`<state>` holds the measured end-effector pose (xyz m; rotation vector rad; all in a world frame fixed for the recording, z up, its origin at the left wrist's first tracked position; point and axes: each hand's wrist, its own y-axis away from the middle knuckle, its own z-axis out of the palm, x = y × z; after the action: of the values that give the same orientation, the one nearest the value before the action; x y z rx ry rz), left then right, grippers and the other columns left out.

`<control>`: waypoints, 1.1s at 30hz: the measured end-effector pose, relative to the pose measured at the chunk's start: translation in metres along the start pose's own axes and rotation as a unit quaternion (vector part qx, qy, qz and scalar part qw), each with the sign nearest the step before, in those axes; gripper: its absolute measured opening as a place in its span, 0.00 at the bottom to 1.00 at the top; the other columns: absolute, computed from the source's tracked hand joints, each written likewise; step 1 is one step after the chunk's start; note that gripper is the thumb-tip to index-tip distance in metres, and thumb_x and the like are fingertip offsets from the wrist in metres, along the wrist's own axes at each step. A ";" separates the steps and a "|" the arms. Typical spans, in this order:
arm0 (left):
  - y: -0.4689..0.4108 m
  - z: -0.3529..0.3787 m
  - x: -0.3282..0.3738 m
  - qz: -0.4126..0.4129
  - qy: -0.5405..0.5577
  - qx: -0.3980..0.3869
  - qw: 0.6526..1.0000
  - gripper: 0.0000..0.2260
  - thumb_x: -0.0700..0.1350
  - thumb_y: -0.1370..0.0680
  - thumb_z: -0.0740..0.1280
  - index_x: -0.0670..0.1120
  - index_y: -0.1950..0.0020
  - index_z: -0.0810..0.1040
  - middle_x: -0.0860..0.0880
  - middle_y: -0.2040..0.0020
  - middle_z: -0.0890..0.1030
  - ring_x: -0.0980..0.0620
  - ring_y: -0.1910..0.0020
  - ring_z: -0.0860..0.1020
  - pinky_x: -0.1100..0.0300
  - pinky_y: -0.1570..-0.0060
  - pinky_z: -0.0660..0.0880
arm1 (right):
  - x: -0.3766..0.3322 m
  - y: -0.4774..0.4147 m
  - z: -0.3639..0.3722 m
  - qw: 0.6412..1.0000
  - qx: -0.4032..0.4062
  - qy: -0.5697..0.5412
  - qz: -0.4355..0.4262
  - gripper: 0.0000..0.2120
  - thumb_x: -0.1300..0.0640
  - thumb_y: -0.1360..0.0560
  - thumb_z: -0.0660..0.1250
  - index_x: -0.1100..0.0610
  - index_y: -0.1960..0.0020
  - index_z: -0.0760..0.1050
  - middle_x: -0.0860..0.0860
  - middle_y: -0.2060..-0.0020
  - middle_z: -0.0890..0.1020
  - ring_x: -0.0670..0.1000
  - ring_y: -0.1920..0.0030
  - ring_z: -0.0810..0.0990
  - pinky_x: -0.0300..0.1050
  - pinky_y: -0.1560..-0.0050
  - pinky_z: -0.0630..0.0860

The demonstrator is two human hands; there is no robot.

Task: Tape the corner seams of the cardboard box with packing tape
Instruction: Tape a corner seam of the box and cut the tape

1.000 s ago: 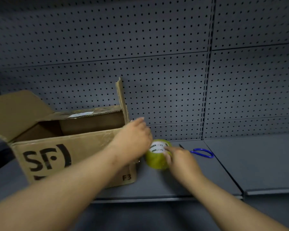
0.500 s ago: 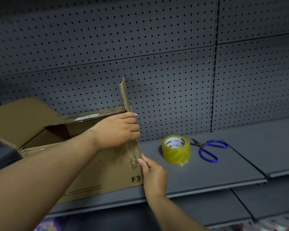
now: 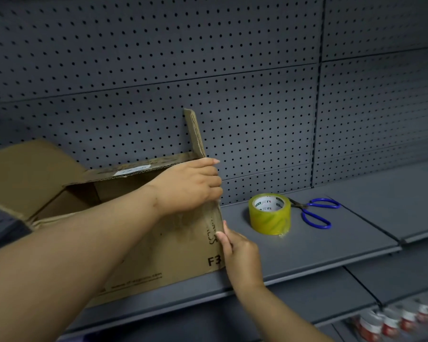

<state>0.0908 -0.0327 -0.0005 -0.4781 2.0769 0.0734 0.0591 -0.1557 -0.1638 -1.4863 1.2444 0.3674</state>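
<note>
Left hand (image 3: 190,187), right hand (image 3: 241,255) on cardboard box (image 3: 178,255) corner

Brown corrugated cardboard box (image 3: 178,255), open-topped: 1.
Yellowish translucent roll of packing tape (image 3: 269,214): 1.
Pair of blue-handled metal scissors (image 3: 314,213): 1.
Bare hands: 2, left hand (image 3: 188,186) and right hand (image 3: 240,255).
Small red-and-white cylindrical items (image 3: 391,324), lower tier: several, too blurred to count.
</note>
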 end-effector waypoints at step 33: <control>-0.006 -0.017 -0.020 0.016 0.027 -0.065 0.997 0.06 0.48 0.26 0.66 0.56 0.55 0.82 0.57 0.52 0.81 0.56 0.47 0.78 0.56 0.31 0.54 | -0.032 -0.046 -0.014 0.983 0.078 0.044 -0.159 0.15 0.51 0.26 0.62 0.57 0.68 0.70 0.51 0.73 0.75 0.42 0.67 0.64 0.34 0.69 0.59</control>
<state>0.0879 -0.0361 0.0259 -0.5306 2.1408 0.2178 0.0794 -0.1597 -0.1094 -1.5457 1.0548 -0.0088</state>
